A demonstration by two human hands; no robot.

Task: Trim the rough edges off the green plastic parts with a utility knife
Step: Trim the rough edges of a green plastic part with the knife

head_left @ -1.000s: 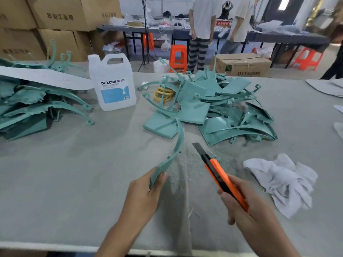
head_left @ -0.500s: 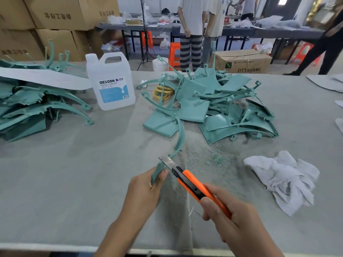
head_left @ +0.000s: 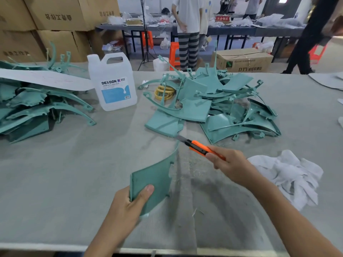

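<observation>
My left hand (head_left: 128, 204) grips the wide lower end of a curved green plastic part (head_left: 157, 175), thumb on its face, above the grey table (head_left: 74, 173). The part narrows and curves up to a tip near the knife blade. My right hand (head_left: 230, 164) holds an orange utility knife (head_left: 198, 147) with the blade out, its tip at the part's upper end. A heap of green parts (head_left: 213, 106) lies behind the knife. Another stack of green parts (head_left: 37, 106) lies at the left.
A white DEXCON jug (head_left: 113, 82) stands between the two heaps. A white rag (head_left: 289, 175) lies right of my right hand. Yellow rings (head_left: 164, 92) sit by the far heap. Green shavings dust the table. Cardboard boxes (head_left: 55, 19) and people stand beyond the table.
My left hand has turned the part so its broad face shows. The knife has slid from the part's lower end, near my left thumb, up along the edge to its far tip.
</observation>
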